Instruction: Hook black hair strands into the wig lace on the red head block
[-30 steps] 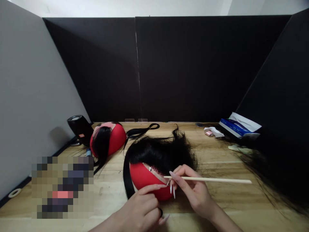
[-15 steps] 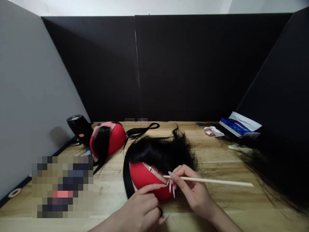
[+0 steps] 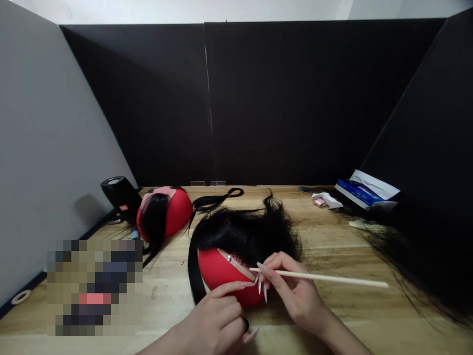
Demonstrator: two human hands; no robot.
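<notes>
A red head form (image 3: 218, 270) lies in front of me, with a wig of long black hair (image 3: 236, 229) on its far side and a light lace edge (image 3: 236, 265) across it. My right hand (image 3: 291, 286) pinches a thin pale wooden stick (image 3: 332, 279), its tip at the lace edge. Along the red surface my left hand (image 3: 221, 315) stretches its index finger, the tip close to the right hand's long nails. Its other fingers are curled, and whatever they may hold is hidden. A black band (image 3: 246, 324) shows at one finger.
At the back left, a second red head form (image 3: 179, 212) with black hair sits beside a black cylindrical speaker (image 3: 120, 197). A tied hair bundle (image 3: 218, 198) lies behind the wig. To the right are a blue tissue box (image 3: 360, 193), a crumpled tissue (image 3: 330, 200) and loose black hair (image 3: 417, 261). A tape roll (image 3: 21, 297) lies left.
The whole view has shifted very slightly. Both hands, the stick and the head form keep practically the same positions.
</notes>
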